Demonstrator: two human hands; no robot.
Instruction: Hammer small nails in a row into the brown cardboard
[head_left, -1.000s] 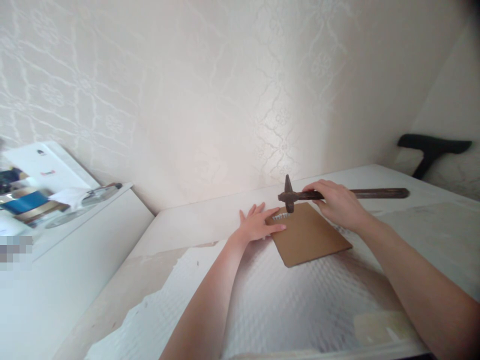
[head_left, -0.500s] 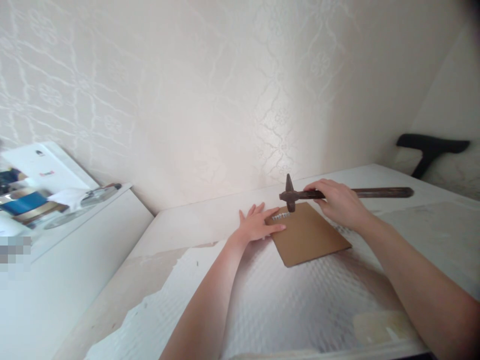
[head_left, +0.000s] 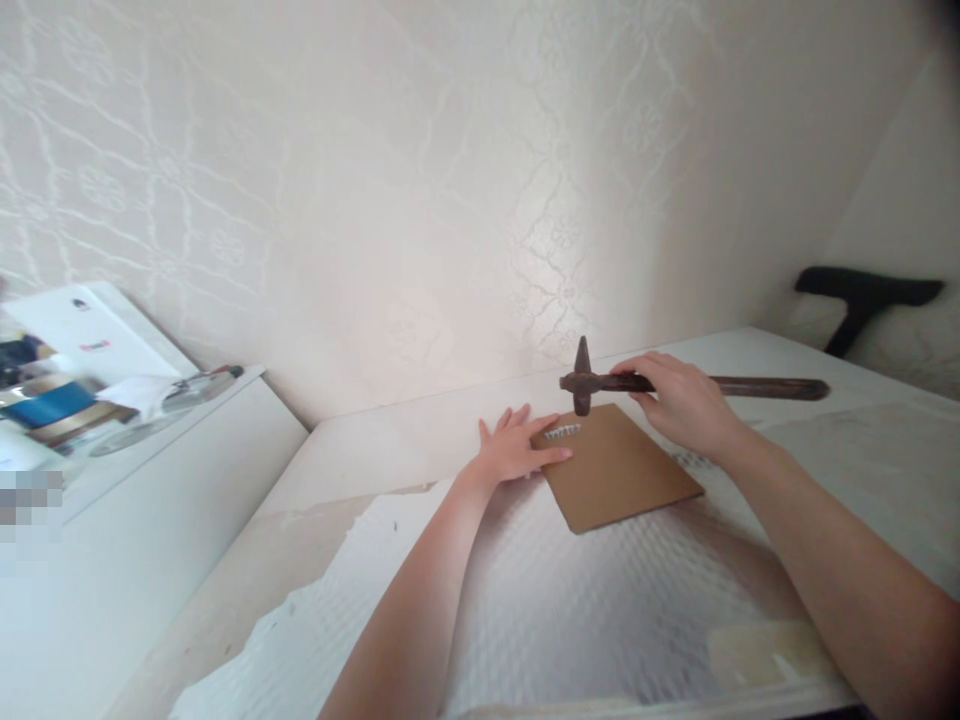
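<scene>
A brown rectangular board (head_left: 622, 475), thin and flat like cardboard, lies on the textured white sheet. Near its far left corner is a short row of small white-silver pieces (head_left: 562, 432), too small to name surely. My left hand (head_left: 517, 445) rests with fingers spread over the board's left edge, thumb and forefinger on either side of that row. My right hand (head_left: 679, 400) is closed round the handle of a dark brown hammer (head_left: 583, 380), close behind the head. The hammer is held above the board's far edge, its head over the row and apart from it.
A bumpy white sheet (head_left: 570, 610) with a torn left edge covers part of the white table (head_left: 300, 490). At left stands a white cabinet (head_left: 187, 490) with a white box (head_left: 105, 325) and clutter on top. A black T-shaped object (head_left: 862, 290) is at far right, against the patterned wall (head_left: 420, 200).
The hammer head has risen slightly off the board and tilted a little. My right hand has shifted marginally with it. My left hand and the board stay in place.
</scene>
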